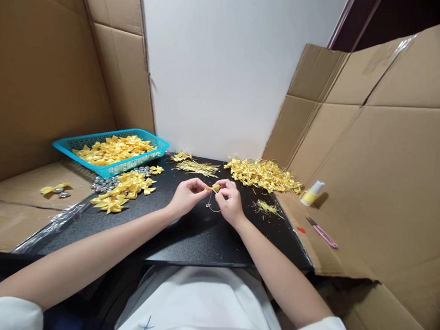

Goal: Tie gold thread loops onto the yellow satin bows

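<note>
Over the middle of the black table (199, 239), both my hands meet at a small yellow ribbon bow (215, 188). My left hand (188, 195) pinches its left end between thumb and fingertips. My right hand (231, 200) is closed on its right side, fingers bent. From the bow hangs a thin cord with a small shiny bell (208, 205) at its loop. Fingers partly hide the bow. Just beyond my hands lies a bundle of gold cords (200, 168).
Left, a blue basket (113, 170) holds many yellow bows; loose bows (127, 190) and silver bells (103, 183) lie before it. Right are a heap of finished-looking bows (265, 175), thread scraps (267, 207), a thread spool (312, 193) and pink-handled snips (322, 232). Cardboard walls (396, 181) flank the table.
</note>
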`<state>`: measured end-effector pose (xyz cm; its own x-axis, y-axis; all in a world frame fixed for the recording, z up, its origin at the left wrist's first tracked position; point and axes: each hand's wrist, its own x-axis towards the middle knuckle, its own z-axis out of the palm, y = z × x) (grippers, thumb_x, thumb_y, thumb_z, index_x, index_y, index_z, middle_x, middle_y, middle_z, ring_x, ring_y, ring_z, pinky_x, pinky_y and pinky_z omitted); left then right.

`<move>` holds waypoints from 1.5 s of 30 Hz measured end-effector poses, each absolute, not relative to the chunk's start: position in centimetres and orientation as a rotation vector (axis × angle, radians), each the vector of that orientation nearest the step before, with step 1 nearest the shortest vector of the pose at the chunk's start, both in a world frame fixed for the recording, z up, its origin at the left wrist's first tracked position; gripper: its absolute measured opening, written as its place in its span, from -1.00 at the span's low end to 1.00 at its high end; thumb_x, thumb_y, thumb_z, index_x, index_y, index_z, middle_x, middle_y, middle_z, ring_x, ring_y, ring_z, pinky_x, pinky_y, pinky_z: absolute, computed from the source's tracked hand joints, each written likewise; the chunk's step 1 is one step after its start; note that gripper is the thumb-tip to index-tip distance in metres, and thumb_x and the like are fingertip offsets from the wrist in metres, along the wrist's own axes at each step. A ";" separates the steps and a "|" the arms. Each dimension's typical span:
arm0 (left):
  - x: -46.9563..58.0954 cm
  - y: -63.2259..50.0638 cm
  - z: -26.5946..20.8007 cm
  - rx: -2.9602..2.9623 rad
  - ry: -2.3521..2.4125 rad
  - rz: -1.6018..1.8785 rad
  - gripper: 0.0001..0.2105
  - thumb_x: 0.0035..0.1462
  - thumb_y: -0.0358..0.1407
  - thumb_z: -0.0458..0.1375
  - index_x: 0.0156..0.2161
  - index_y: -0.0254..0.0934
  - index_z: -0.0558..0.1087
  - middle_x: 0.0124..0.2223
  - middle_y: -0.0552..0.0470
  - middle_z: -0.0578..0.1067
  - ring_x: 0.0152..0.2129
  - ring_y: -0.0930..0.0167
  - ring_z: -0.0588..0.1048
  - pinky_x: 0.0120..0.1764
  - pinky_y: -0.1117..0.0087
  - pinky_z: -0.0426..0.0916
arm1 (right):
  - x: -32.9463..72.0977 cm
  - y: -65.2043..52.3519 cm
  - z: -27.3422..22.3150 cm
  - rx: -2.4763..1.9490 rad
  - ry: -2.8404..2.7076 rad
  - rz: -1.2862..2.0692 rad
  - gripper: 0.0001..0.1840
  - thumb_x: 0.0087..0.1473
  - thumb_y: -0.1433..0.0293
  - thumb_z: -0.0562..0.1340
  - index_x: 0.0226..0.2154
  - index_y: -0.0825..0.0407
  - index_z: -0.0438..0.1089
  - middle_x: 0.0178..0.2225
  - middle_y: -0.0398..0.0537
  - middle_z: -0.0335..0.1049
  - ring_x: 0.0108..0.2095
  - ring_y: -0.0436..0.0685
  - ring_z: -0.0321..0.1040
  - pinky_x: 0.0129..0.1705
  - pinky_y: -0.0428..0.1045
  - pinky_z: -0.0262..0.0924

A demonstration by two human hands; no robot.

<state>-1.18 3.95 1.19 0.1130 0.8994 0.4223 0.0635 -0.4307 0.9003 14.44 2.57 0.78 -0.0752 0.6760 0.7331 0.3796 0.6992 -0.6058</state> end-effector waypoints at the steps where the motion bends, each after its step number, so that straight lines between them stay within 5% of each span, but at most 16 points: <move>1: -1.2 4.0 1.2 1.640 0.957 1.405 -0.71 -0.18 -0.14 0.35 -0.50 -0.34 0.45 -0.55 0.08 0.46 -0.62 0.51 0.35 -0.52 0.48 0.22 | 14.5 2.6 0.8 -0.852 -1.694 0.304 -0.67 -0.05 0.50 0.13 -0.77 0.00 0.21 -0.32 -0.08 0.41 -0.26 0.11 0.19 -0.18 0.04 0.17; 24: -1.2 3.8 1.2 1.648 0.985 1.429 -0.71 -0.19 -0.13 0.35 -0.50 -0.34 0.47 -0.55 0.07 0.47 -0.61 0.49 0.36 -0.52 0.47 0.23 | 14.0 2.1 0.6 -0.882 -1.681 0.191 -0.68 -0.08 0.50 0.12 -0.77 -0.01 0.18 -0.34 -0.04 0.38 -0.30 0.12 0.18 -0.24 0.05 0.20; 45: -1.8 3.4 0.9 2.134 0.974 1.612 -0.90 0.01 -0.26 0.23 -0.43 -0.24 0.51 -0.40 0.00 0.57 -0.45 0.38 0.49 -0.32 0.37 0.35 | 13.2 1.3 -0.4 -0.983 -1.679 -0.011 -0.75 0.10 0.46 0.13 -0.53 -0.02 0.43 -0.21 0.00 0.34 -0.15 0.18 0.17 -0.11 0.13 0.14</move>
<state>-1.78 3.44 0.92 0.1432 0.6672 0.7310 0.3373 -0.7273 0.5977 13.17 1.33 -0.42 -0.0172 0.5901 0.8071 0.6010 0.6512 -0.4634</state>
